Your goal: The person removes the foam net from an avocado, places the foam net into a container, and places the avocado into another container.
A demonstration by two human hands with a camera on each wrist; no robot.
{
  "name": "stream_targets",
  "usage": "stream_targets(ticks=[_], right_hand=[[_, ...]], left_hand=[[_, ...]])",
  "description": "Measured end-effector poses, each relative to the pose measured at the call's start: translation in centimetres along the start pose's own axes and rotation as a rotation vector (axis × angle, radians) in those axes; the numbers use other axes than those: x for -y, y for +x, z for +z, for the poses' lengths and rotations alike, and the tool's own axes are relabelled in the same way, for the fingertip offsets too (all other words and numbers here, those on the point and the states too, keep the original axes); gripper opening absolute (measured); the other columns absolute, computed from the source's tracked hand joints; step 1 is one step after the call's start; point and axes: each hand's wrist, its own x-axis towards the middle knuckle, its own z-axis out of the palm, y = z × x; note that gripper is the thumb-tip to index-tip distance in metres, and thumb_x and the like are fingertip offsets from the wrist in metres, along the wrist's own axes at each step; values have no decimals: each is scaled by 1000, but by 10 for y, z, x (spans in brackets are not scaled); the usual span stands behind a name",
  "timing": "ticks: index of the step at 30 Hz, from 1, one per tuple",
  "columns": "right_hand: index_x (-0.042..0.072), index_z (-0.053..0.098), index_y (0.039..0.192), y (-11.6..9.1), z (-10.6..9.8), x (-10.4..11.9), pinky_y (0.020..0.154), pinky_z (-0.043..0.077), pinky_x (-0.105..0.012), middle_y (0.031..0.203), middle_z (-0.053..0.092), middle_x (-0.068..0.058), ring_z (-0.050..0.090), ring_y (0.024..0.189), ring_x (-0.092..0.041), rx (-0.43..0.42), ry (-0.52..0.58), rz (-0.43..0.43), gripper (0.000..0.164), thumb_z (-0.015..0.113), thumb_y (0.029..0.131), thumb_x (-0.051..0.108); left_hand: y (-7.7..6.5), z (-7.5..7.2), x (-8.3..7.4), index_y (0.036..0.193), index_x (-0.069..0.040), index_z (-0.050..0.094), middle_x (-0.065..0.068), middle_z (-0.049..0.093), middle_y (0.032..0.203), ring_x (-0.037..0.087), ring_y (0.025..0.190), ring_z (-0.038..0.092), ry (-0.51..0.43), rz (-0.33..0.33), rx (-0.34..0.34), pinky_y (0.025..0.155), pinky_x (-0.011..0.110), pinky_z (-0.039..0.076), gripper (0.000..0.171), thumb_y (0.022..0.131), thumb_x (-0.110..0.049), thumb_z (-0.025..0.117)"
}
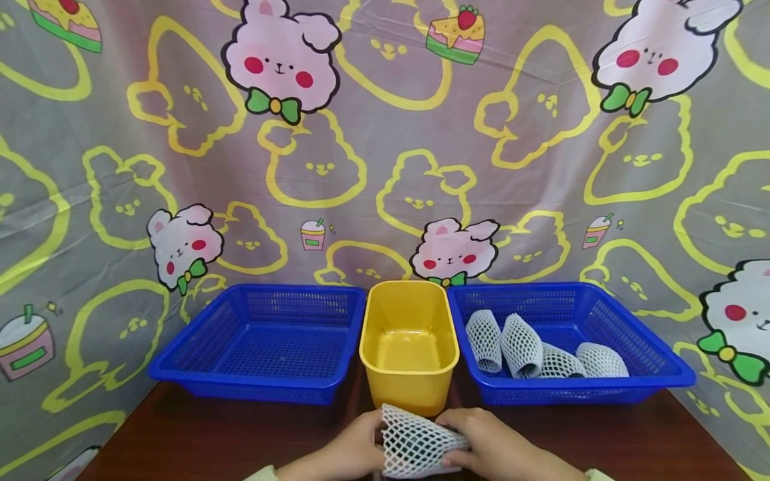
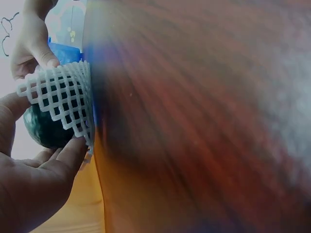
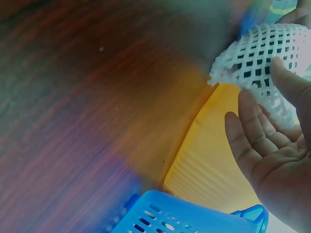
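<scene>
Fingers [image 2: 70,158] of the left hand [image 1: 356,446] and right hand [image 1: 490,446] grasp a white foam net [image 1: 418,444] partly covering a dark green fruit [image 2: 43,127], just in front of the yellow bin [image 1: 410,389] on the tabletop [image 1: 240,434].

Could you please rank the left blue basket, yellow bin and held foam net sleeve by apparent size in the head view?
1. Left blue basket
2. Yellow bin
3. Foam net sleeve, smallest though nearest

Just beyond the grip stands a yellow plastic bin [image 1: 409,389], with a blue perforated basket [image 1: 252,389] ahead-left and a matching basket [image 1: 577,393] ahead-right; beneath spreads a reddish-brown tabletop [image 1: 234,434], farthest off a bunny-print curtain [image 1: 373,127].
</scene>
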Motion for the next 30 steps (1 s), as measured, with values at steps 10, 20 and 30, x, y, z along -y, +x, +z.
stream_targets(ticks=[10,20,30], right_hand=[[15,66,99,1,1,-3,66,49,-22,90,61,17,54,78,3,-77,21,6,18,75,85,19],[15,67,99,-1,1,-4,67,49,-25,91,62,17,55,80,2,-88,-10,12,19,76,83,16],[17,67,99,-1,0,-4,69,50,-26,90,61,18,55,81,2,-42,18,74,19,76,83,15]], left_hand=[[0,-11,-3,119,6,54,6,63,108,11,95,63,44,35,31,77,24,52,53,68,12,67],[-3,-21,-7,118,3,57,-1,65,105,8,94,61,180,10,27,80,21,50,55,65,1,74],[-5,-27,-8,115,-2,59,-6,64,101,6,94,60,313,10,22,83,22,47,56,65,-8,83]])
